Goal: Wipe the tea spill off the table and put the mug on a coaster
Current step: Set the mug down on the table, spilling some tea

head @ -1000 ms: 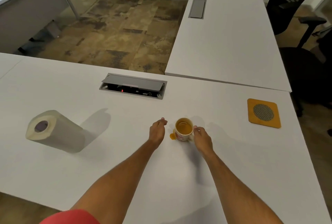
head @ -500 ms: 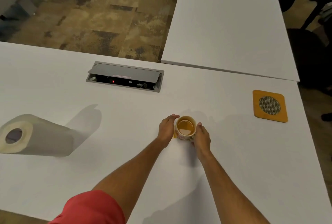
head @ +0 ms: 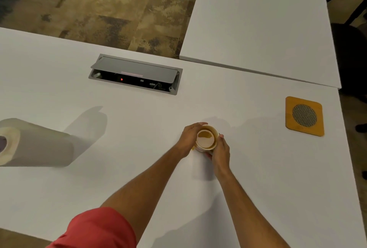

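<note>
A white mug (head: 206,139) with tea in it stands mid-table on the white table (head: 139,128). My left hand (head: 190,136) wraps its left side and my right hand (head: 220,150) wraps its right side, both touching it. A sliver of yellow tea spill (head: 192,148) shows at the mug's lower left, mostly hidden by my left hand. The orange square coaster (head: 304,116) with a dark mesh centre lies far right, apart from the mug. A paper towel roll (head: 29,142) lies on its side at the left edge.
An open grey cable box (head: 135,74) is sunk into the table behind the mug. A second white desk (head: 262,21) abuts at the back right. Dark office chairs (head: 349,53) stand beyond the right edge.
My left hand has closed in from beside the mug onto its left side, so both hands now clasp it. The view has tilted down and nearer.
</note>
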